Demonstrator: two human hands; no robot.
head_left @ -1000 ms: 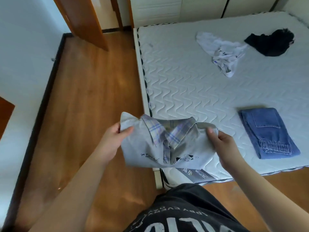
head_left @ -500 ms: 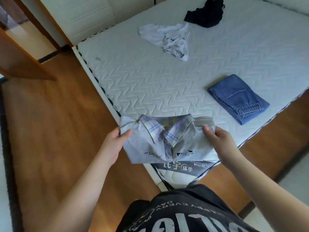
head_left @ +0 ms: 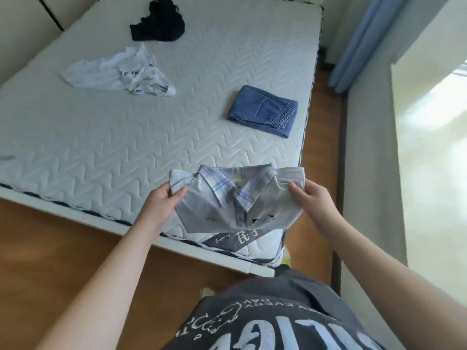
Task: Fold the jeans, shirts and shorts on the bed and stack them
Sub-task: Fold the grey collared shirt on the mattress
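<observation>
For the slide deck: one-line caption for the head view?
Both hands hold a folded collared shirt above the mattress corner, folded jeans beyond.

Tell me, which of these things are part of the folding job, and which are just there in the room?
Part of the job:
- folded collared shirt, held by left hand and right hand
- folded jeans
- crumpled white garment
- crumpled black garment
- mattress they lie on

Just there:
- blue curtain
- wooden floor
</observation>
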